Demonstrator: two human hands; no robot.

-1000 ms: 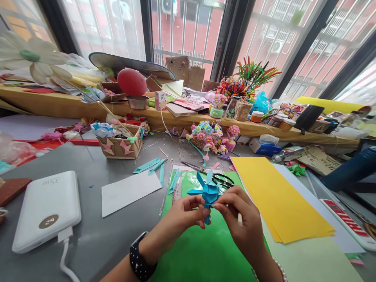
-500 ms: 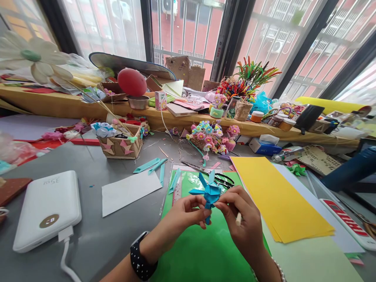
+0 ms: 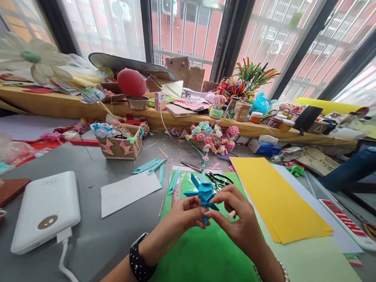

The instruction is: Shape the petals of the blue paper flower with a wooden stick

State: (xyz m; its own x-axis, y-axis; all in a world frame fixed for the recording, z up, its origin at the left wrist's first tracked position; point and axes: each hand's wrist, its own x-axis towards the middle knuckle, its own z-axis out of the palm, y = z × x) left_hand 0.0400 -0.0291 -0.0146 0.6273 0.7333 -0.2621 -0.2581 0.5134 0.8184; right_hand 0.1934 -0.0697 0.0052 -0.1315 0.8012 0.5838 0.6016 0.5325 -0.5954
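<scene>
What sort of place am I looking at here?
Probably a craft workspace by windows: the table holds yellow paper sheets and colorful handmade-looking flowers, with a folded blue paper piece in hand.

The folded paper piece [image 3: 206, 190] is a clear sky blue, close to the turquoise of the loose strips [image 3: 158, 166], and it stands out sharply against the plain, vivid green sheet [image 3: 202, 254]. The stack of paper [image 3: 282, 199] glows egg-yolk yellow; the tabletop [image 3: 94, 168] is flat grey. I notice the watch strap [image 3: 140, 260], black with white polka dots, the pearly white bracelet [image 3: 282, 270] and the cream-coloured stick [image 3: 232, 214]. The power bank [image 3: 48, 196] is white with a brown display [image 3: 47, 222]. The basket [image 3: 117, 150] is tan, patterned with pink shapes [image 3: 126, 146], the balloon [image 3: 132, 83] deep red, and the little flowers [image 3: 207, 135] mix pink, blue and yellow.
</scene>
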